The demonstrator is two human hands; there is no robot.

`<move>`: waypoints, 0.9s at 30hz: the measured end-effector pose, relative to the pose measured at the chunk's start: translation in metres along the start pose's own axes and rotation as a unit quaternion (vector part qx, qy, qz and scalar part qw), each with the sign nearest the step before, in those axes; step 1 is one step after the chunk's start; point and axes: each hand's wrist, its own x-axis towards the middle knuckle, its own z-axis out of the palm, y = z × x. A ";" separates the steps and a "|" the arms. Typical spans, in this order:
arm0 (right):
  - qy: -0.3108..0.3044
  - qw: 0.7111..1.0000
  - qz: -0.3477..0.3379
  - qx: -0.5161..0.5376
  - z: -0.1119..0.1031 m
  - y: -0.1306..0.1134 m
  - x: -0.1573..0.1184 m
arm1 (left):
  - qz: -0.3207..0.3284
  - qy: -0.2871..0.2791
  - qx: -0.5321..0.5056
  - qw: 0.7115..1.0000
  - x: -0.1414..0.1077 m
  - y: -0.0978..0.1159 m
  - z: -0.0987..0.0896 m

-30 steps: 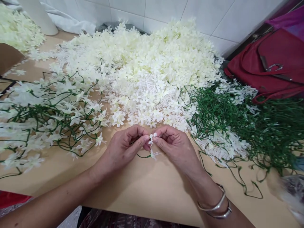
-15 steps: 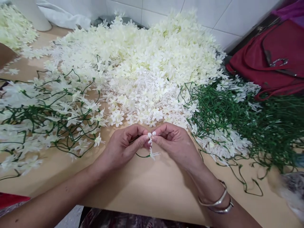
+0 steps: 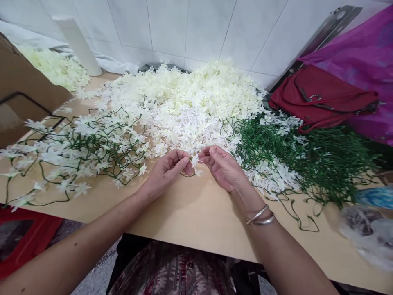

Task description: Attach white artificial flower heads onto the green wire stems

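My left hand [image 3: 172,168] pinches a thin green stem between thumb and forefinger. At its end sits a white artificial flower [image 3: 195,160], just past the fingertips. My right hand [image 3: 222,168] is close on the flower's right side, palm partly turned up and fingers loosely curled and apart; I cannot tell whether a fingertip still touches a petal. Behind both hands spreads a large heap of loose white and cream blossoms [image 3: 196,123]. On the left lie green stems with white flowers on them [image 3: 92,143]; bare green stems [image 3: 264,139] are piled on the right.
A cardboard box [image 3: 27,82] stands at the left edge, near a white cylinder [image 3: 78,47]. A red bag [image 3: 322,96] and a purple plastic bag [image 3: 365,69] are at the back right. A clear plastic bag [image 3: 368,233] lies at the right; a red stool [image 3: 33,233] is below the table.
My right fingers have loosened from the pinch at the flower and moved slightly right. The left hand keeps its pinch. The head view has shifted, showing more of the wall, lap and stool.
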 end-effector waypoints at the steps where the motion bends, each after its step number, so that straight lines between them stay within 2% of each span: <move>1: -0.008 1.000 -0.001 0.003 0.000 0.000 0.000 | -0.002 0.000 -0.001 1.000 0.000 -0.001 0.000; 7: -0.030 0.999 -0.011 -0.002 -0.001 0.002 -0.002 | 0.005 -0.004 0.007 1.000 0.002 -0.003 0.001; 14: -0.055 0.998 -0.003 -0.041 0.004 0.009 -0.006 | 0.001 -0.054 0.010 0.999 0.003 -0.003 0.001; 19: -0.047 0.998 -0.008 -0.041 0.006 0.010 -0.006 | -0.006 -0.042 0.009 0.999 0.002 -0.004 0.002; 21: -0.033 0.999 -0.012 -0.025 0.006 0.008 -0.005 | 0.001 -0.013 0.006 1.000 0.000 -0.003 0.005; 24: 0.001 1.000 -0.011 0.025 0.006 0.005 -0.004 | 0.048 0.083 0.007 0.995 -0.004 0.010 0.006; 27: 0.023 0.997 -0.003 0.076 0.005 0.005 -0.003 | 0.136 0.184 0.057 0.972 -0.009 0.040 -0.013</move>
